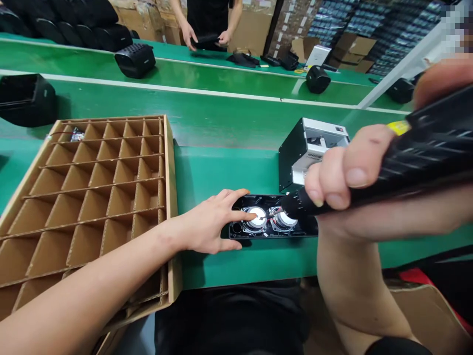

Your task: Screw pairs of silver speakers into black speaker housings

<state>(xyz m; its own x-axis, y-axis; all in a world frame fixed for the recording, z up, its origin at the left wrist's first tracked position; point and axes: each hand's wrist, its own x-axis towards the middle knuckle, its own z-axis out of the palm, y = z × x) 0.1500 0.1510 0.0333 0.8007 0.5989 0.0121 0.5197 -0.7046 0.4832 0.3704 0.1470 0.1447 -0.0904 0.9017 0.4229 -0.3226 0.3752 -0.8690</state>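
Note:
A black speaker housing (264, 237) lies on the green bench with two round speaker drivers (284, 220) set in it. My left hand (218, 219) spreads over the housing's left end, its index finger resting on the left driver and the other fingers along the edges. In my right hand (354, 167) is a black electric screwdriver (417, 153), gripped round its body and slanting down to the left. Its nose sits over the area between the drivers; the bit is thin and its exact contact point is hard to make out.
A divided cardboard box (168, 197) stands at left, a small bundle (77, 134) in one cell. Behind the housing is a black-and-silver machine (310, 148). Black speaker cases (135, 60) stand across the bench, where a co-worker's hands (189, 35) hold a dark part.

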